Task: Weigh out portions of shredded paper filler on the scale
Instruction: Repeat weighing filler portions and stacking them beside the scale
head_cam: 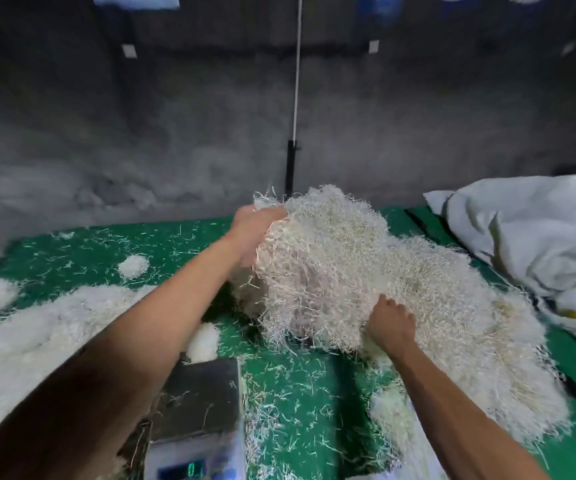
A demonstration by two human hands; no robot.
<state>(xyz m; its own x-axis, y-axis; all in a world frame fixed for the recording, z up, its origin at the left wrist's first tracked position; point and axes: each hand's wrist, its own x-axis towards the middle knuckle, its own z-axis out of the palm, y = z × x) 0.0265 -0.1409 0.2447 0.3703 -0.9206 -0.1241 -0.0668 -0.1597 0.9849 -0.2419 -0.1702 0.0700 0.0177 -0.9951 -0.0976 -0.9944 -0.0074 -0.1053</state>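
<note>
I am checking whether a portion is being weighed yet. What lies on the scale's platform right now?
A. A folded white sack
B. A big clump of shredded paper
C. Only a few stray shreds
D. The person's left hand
C: the scale platform bears only stray strands, while both the left hand and the right hand grip the big clump of shredded paper beyond it.

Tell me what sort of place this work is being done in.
Probably a small packing workshop or storeroom: a bare grey concrete wall, a green mat strewn with shredded paper filler, a digital scale, and a big white sack.
</note>
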